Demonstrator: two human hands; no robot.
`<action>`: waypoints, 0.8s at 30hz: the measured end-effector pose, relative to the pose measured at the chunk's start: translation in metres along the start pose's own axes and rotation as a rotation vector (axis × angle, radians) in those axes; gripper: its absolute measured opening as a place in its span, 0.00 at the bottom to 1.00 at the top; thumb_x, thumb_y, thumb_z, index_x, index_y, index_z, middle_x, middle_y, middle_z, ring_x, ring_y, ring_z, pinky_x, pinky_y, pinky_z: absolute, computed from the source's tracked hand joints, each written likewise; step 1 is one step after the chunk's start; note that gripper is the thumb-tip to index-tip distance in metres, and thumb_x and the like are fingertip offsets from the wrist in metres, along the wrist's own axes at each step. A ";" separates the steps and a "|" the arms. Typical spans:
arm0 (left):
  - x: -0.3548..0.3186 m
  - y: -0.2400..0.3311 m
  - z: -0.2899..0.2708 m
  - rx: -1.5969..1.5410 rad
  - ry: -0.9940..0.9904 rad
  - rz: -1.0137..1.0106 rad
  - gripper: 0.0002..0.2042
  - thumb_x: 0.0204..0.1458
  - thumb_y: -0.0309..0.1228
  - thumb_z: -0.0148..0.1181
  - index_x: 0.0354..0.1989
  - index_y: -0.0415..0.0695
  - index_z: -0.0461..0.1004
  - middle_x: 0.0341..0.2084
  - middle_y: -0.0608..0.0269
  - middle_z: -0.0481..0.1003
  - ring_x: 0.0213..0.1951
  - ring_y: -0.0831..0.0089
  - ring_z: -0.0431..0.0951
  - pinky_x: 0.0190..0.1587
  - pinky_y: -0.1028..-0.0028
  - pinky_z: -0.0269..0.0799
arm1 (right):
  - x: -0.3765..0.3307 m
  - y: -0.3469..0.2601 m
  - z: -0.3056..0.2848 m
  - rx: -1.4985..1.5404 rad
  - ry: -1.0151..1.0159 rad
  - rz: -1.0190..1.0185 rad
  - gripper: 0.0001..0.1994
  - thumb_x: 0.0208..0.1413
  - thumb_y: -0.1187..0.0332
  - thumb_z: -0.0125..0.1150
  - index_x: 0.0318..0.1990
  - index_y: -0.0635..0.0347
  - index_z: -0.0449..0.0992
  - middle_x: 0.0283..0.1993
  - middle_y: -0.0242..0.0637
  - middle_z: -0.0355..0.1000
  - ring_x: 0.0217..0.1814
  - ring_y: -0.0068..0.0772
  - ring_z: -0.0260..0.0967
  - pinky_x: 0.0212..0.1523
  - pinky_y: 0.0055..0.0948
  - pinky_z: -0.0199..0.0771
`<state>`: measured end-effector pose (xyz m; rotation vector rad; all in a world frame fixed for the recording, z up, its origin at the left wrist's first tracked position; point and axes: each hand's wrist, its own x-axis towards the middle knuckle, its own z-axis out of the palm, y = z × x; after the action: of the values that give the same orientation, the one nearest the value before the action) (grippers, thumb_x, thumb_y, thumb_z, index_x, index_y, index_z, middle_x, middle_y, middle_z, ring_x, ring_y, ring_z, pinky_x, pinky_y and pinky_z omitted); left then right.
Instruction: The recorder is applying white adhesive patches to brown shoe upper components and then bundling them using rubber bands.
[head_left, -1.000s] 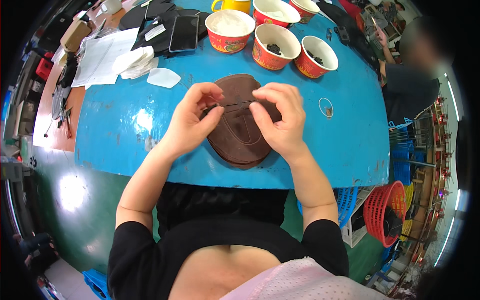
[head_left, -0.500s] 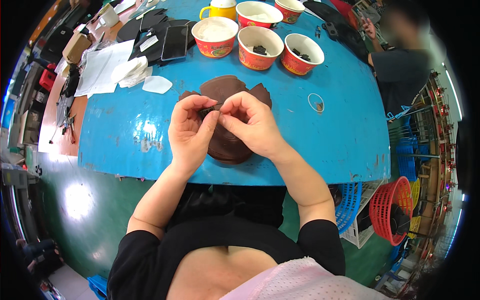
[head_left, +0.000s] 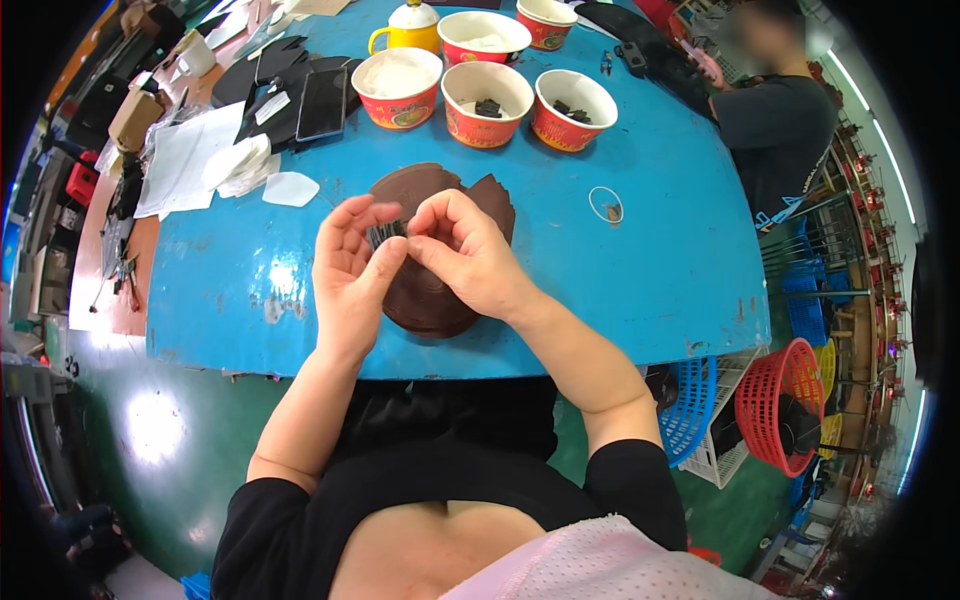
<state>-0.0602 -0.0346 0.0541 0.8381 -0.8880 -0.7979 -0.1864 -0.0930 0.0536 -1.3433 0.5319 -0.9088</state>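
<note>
Between the fingers of my left hand (head_left: pixel 345 270) is a small black piece with a ribbed look (head_left: pixel 386 233); whether it is one part or several stacked strips I cannot tell. My right hand (head_left: pixel 475 265) pinches at its right edge, thumb and forefinger together. Both hands are above a pile of dark brown, flat leather-like pieces (head_left: pixel 428 310) with jagged far edges. Beyond them stand two red paper bowls, a middle one (head_left: pixel 480 128) and a right one (head_left: pixel 568 132), each with small black pieces inside.
Other paper bowls (head_left: pixel 398 105) and a yellow mug (head_left: pixel 410 35) stand at the far side of the blue table (head_left: pixel 640 290). A phone (head_left: pixel 322 103), papers (head_left: pixel 190 160) and white pads (head_left: pixel 243 165) lie to the left. A person (head_left: pixel 775 120) is at the far right, above plastic baskets (head_left: pixel 778 410).
The view has shifted slightly, so the table's things sit a little left and, at the far side, higher. More of the black piece shows between my fingers. The other person's raised hand has come down.
</note>
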 end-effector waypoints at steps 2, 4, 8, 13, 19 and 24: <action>0.001 0.002 -0.011 -0.141 -0.034 -0.320 0.16 0.51 0.17 0.56 0.49 0.37 0.65 0.42 0.60 0.71 0.46 0.76 0.71 0.51 0.77 0.66 | 0.001 0.001 -0.002 0.000 -0.018 -0.011 0.08 0.53 0.77 0.56 0.38 0.59 0.64 0.32 0.26 0.65 0.34 0.12 0.63 0.35 0.16 0.67; 0.000 -0.002 -0.016 -0.135 -0.047 -0.286 0.15 0.52 0.18 0.55 0.48 0.38 0.66 0.40 0.61 0.72 0.45 0.77 0.71 0.51 0.78 0.66 | 0.001 0.005 -0.003 -0.045 -0.046 -0.013 0.08 0.55 0.75 0.58 0.38 0.58 0.64 0.37 0.26 0.65 0.37 0.11 0.62 0.37 0.14 0.66; -0.001 -0.004 -0.014 -0.017 -0.082 -0.111 0.13 0.52 0.17 0.54 0.46 0.39 0.64 0.39 0.63 0.69 0.43 0.79 0.70 0.47 0.79 0.66 | 0.003 0.000 -0.005 0.082 -0.052 0.049 0.09 0.55 0.75 0.58 0.38 0.58 0.64 0.37 0.27 0.66 0.37 0.12 0.64 0.38 0.14 0.67; -0.008 -0.011 -0.012 0.086 -0.077 0.019 0.12 0.52 0.15 0.51 0.44 0.40 0.62 0.39 0.63 0.66 0.39 0.80 0.68 0.43 0.80 0.67 | -0.001 0.001 0.000 0.199 -0.038 0.124 0.09 0.54 0.76 0.58 0.38 0.58 0.64 0.35 0.27 0.67 0.37 0.13 0.65 0.37 0.15 0.67; -0.016 -0.015 -0.020 0.189 -0.182 0.112 0.14 0.53 0.14 0.47 0.47 0.39 0.59 0.39 0.61 0.66 0.37 0.82 0.66 0.40 0.84 0.63 | -0.002 -0.002 -0.004 0.129 -0.057 0.171 0.09 0.51 0.78 0.59 0.35 0.59 0.63 0.33 0.29 0.67 0.35 0.14 0.65 0.35 0.16 0.69; -0.006 -0.016 -0.030 0.581 -0.312 0.272 0.15 0.50 0.13 0.50 0.46 0.39 0.62 0.37 0.61 0.67 0.35 0.79 0.68 0.36 0.82 0.65 | 0.000 -0.010 -0.011 -0.007 -0.026 0.159 0.09 0.50 0.78 0.59 0.34 0.59 0.63 0.31 0.28 0.67 0.33 0.12 0.65 0.31 0.14 0.67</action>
<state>-0.0401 -0.0283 0.0269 1.0796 -1.5189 -0.4338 -0.1976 -0.0988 0.0613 -1.2977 0.6135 -0.7589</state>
